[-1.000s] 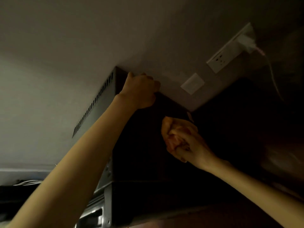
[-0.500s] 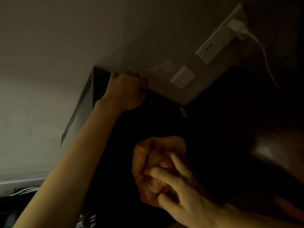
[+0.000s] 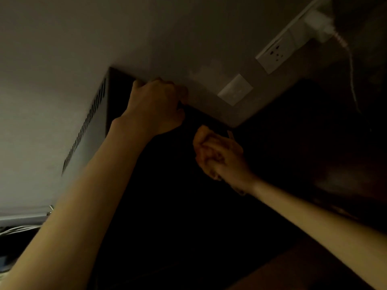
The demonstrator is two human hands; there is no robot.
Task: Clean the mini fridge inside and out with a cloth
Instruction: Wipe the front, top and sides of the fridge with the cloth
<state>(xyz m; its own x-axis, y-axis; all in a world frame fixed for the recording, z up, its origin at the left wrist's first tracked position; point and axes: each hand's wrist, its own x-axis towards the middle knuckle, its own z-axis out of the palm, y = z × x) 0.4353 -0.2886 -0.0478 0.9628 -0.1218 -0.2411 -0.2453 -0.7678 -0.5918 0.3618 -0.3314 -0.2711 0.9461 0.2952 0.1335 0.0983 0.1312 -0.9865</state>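
Two hands are up on the dark top of the mini fridge [image 3: 167,206], which stands pushed close against a pale wall [image 3: 125,38], its vented side panel facing left. The left hand [image 3: 155,105] is hooked over the rear edge of the top, where the fridge meets the wall. Its fingers curl down behind the edge and out of sight, and the back of the hand faces the camera. That hold looks meant to steady the body and the fridge while the other hand works, and to mark how far back the top runs in poor light. The left arm reaches long and nearly straight from the lower left.

The right hand [image 3: 226,164] is closed in a fist round a bunched orange cloth [image 3: 202,137], a lump of which shows above the knuckles. It sits over the back right part of the top, just beside the left hand but not touching it, with the wrist bent and the forearm coming in from the lower right. Bunching the cloth gives a firm pad for rubbing into the corner. Whether the cloth is pressed onto the surface cannot be told in this gloom.

On the wall above are a blank plate [image 3: 235,90], a socket [image 3: 276,53], and a plug [image 3: 320,24] with its cable [image 3: 351,76] hanging well clear of the hands.
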